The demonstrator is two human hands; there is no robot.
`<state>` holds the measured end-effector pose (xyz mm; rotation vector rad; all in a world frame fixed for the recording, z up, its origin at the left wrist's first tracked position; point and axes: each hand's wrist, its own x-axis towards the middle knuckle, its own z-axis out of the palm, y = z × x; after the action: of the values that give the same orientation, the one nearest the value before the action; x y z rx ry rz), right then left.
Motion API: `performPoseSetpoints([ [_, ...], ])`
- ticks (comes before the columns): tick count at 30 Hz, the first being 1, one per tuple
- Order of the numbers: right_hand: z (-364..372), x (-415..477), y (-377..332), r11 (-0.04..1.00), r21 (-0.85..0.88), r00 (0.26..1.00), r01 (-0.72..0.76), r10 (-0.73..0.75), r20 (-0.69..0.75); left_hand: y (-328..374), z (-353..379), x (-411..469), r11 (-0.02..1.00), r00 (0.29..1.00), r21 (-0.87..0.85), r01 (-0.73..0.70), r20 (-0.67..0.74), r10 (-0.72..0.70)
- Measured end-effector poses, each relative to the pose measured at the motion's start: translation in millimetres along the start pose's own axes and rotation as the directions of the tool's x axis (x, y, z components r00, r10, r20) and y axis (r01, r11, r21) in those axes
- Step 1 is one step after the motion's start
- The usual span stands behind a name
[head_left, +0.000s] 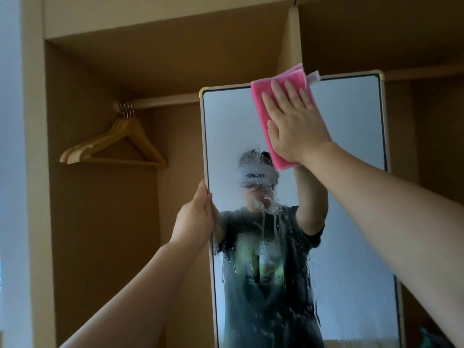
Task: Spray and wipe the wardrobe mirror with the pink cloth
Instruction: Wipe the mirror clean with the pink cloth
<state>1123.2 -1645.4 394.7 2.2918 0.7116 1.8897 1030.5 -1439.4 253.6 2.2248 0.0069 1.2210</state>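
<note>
A tall framed mirror stands in front of an open wooden wardrobe, seen from the person's own eye level with both bare arms reaching forward. The right hand lies flat on a folded pink cloth, its fingers straight and slightly spread, pressing the cloth against the glass near the mirror's top edge. The cloth's upper corner rises a little above the frame, and a small white tag sticks out at its top right. The left hand grips the mirror's left edge about halfway down the visible frame, the fingers curled round the edge and the thumb lying along it. The middle of the glass is wet: spray droplets cluster there and run down in thin streaks, blurring the reflection of the person in a dark printed T-shirt. The upper part of the glass beside the cloth looks plain and pale. Inside the wardrobe to the left, a few wooden hangers hang together from a rail under a shelf. The mirror's frame is light coloured with brass-toned corner pieces at the top.
</note>
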Motion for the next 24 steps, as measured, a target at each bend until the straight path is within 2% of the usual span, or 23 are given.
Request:
performPoseSetpoints([
  [11,3.9,-8.3,-7.8,0.999,0.031,1.000,0.007,-0.006,-0.027,3.5,-1.7,-1.8,0.999,0.999,-0.012,-0.037,-0.003,0.037],
  [24,21.7,-77.1,-51.0,0.993,0.119,1.000,0.015,-0.013,-0.016,-1.8,0.5,-1.5,0.999,1.000,-0.050,-0.009,0.011,0.010],
])
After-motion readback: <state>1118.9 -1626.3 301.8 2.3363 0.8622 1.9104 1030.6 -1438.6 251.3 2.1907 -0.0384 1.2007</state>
